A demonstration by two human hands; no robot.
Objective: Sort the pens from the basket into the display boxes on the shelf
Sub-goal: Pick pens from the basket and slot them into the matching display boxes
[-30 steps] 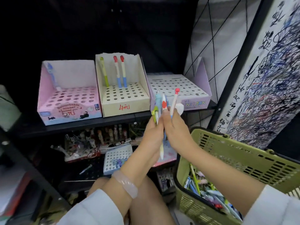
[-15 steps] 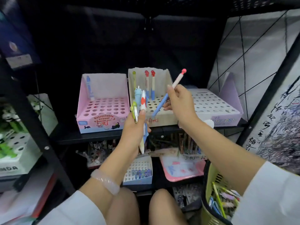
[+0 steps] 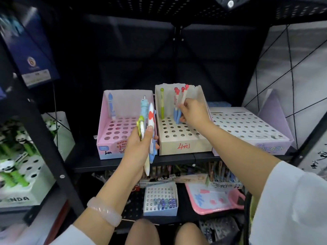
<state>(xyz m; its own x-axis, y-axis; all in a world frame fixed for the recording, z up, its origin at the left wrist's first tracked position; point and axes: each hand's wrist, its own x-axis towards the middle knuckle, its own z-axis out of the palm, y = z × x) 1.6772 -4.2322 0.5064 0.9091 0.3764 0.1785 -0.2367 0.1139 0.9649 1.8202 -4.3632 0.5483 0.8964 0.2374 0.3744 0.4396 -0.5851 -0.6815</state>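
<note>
A: Head view, the only one we had. We took the cream box (image 3: 184, 138) marked in red as our landmark, on the shelf (image 3: 177, 159) between the pink box (image 3: 115, 137) and the lilac box (image 3: 251, 133). Where was the pen?

B: Inside the cream box, toward its back wall. Our right hand (image 3: 192, 113) pinched a red-capped pen (image 3: 184, 94) by its barrel, fingers curled round it. The pen stood nearly upright, cap up, long axis leaning slightly right; its blue lower end pointed down at the holes just beside two red-capped pens (image 3: 176, 103) already standing there. We could not tell whether the tip had entered a hole; the fingers hid it.

A: So the move turned on what?

B: We judged it to be a straight push down along the pen's own axis, the free hole lying directly under the grip.

A: And the other hand?

B: Our left hand (image 3: 139, 147) was in front of the cream box's left corner, overlapping the pink box, clenched round a bundle of pens (image 3: 148, 124), their tops pointing up. It was nearer the pink box. The basket barely showed, if at all, at the right edge.
</note>
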